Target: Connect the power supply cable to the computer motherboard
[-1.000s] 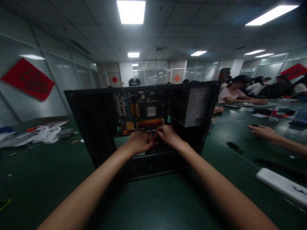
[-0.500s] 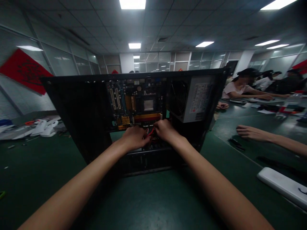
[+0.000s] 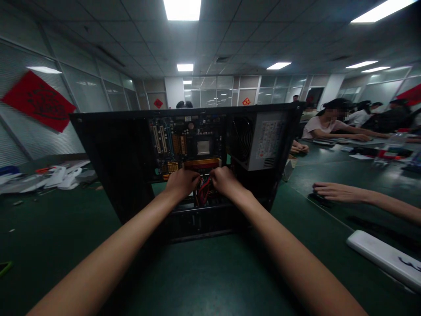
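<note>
An open black computer case (image 3: 187,215) stands on the table in front of me, its inside facing me. Mounted in it are a motherboard (image 3: 203,147) and a grey power supply (image 3: 265,140) with a black fan. Red and dark wires (image 3: 204,191) hang in a bundle below the board's lower edge. My left hand (image 3: 182,181) is closed at the left top of these wires, fingertips pinched together. From the other side, my right hand (image 3: 226,179) pinches at the same wires. Its fingertips are partly hidden, close under the red and yellow memory slots (image 3: 202,163).
Scraps and white parts (image 3: 67,175) lie on the green table (image 3: 204,276) at left. At right are a co-worker's hand (image 3: 338,192) on a dark object, a white power strip (image 3: 384,254) and a plastic bottle (image 3: 391,147). Other people sit farther back.
My hands have drawn slightly apart at the top of the wires, so more of the red bundle shows between them. The co-worker's hand at right has shifted left onto the dark object.
</note>
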Demonstrator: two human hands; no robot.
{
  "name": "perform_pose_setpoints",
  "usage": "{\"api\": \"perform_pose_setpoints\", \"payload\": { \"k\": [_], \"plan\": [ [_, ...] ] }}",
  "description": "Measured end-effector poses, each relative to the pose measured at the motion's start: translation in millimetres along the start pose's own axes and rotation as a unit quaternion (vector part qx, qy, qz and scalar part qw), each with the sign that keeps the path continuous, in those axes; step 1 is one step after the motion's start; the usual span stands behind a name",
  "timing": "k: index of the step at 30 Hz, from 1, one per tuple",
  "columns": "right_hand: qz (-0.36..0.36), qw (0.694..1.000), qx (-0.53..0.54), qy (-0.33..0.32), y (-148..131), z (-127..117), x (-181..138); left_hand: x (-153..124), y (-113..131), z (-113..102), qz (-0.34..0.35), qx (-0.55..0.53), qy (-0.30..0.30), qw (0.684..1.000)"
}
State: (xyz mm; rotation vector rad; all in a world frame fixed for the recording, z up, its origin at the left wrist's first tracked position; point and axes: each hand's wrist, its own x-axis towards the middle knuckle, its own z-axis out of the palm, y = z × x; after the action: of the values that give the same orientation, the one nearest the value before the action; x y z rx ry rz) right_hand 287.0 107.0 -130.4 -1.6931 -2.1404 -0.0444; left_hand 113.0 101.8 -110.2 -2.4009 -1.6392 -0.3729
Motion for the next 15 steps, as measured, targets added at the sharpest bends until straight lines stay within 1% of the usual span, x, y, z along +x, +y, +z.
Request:
{"api": "perform_pose_setpoints", "payload": {
  "k": [7, 15],
  "plan": [
    [-0.007, 0.999, 0.001, 0.033, 1.3, 2.6, -3.1, 2.6, -0.7, 2.2, 0.000, 0.017, -0.001, 1.000],
    [-0.002, 1.000, -0.019, 0.010, 0.4, 1.3, -3.1, 1.6, 2.5, -3.0, 0.017, 0.034, -0.014, 0.999]
  ]
}}
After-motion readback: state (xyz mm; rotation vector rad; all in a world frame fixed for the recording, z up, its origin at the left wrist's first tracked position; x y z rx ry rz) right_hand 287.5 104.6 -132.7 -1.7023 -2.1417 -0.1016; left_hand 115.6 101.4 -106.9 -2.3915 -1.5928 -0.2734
